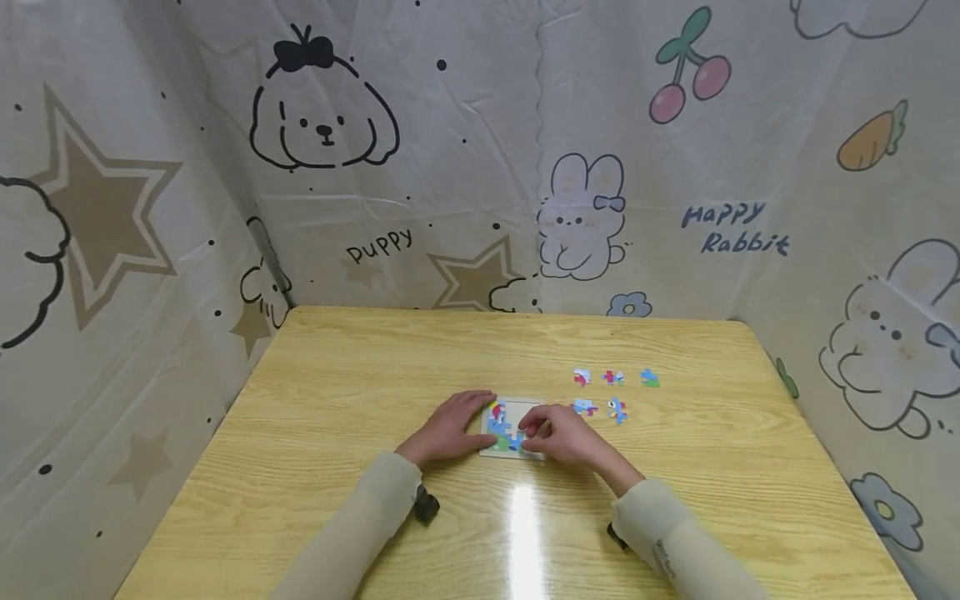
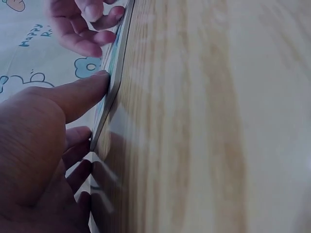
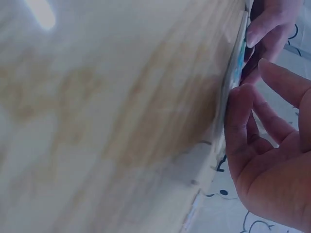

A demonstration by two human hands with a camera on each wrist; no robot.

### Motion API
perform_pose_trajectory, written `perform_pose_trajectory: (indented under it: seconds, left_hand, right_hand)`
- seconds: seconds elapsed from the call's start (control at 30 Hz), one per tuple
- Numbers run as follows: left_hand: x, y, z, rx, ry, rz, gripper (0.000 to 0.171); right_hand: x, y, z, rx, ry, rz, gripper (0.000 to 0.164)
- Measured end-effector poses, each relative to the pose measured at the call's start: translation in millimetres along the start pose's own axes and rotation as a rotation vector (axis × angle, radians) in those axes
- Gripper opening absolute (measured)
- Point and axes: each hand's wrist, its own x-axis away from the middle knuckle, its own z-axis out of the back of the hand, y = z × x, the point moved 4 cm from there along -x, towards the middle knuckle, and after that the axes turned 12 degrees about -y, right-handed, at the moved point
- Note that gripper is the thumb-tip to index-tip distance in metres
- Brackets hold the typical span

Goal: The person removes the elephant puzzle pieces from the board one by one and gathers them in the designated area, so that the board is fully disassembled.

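Note:
A small puzzle board (image 1: 516,412) with a pale rim lies on the table, with blue, green and red pieces fitted along its left and near sides. A bare pale area shows at its upper right. My left hand (image 1: 450,427) rests at the board's left side, with the thumb pressing on the rim and the fingers along the far left corner. Over the right part of the board, my right hand (image 1: 561,433) has bent fingers. In the right wrist view its thumb and fingertips (image 3: 239,94) are apart, one digit at the board's surface. No piece shows between them.
Right of the board lie several loose puzzle pieces in two rows, among them a blue and green piece (image 1: 649,378), a red piece (image 1: 612,377) and a blue piece (image 1: 617,410). The wooden table (image 1: 360,358) meets a printed curtain (image 1: 465,167) behind.

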Motion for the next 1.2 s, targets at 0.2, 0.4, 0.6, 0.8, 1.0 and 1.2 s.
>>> perform_pose_trajectory:
  seconds: [0.2, 0.4, 0.6, 0.8, 1.0, 1.2]
  left_hand:
    - [-0.1, -1.2, -1.5, 0.012, 0.002, 0.007, 0.076]
    - [-1.0, -4.0, -1.2, 0.007, -0.001, 0.031, 0.076]
    - [-1.0, -3.9, -1.1, 0.013, -0.010, 0.028, 0.077]
    - [-0.7, -3.3, -1.2, 0.002, -0.011, 0.028, 0.077]
    - [-1.1, -3.3, -1.8, -0.003, -0.007, 0.027, 0.076]
    - [-1.0, -3.0, -1.2, -0.001, -0.008, 0.030, 0.077]
  right_hand:
    - [-4.5, 3.8, -1.6, -0.005, 0.004, -0.025, 0.022]
    - [-8.4, 4.1, -3.9, 0.009, -0.014, -0.036, 0.025]
    - [-8.2, 4.4, -5.9, 0.015, -0.015, -0.050, 0.028]
    - [-8.0, 5.3, -7.6, 0.028, -0.008, -0.048, 0.029]
    - [-7.3, 3.1, -6.7, 0.053, 0.004, -0.018, 0.030]
    - [-7.7, 3.3, -4.4, 0.032, -0.008, -0.008, 0.030]
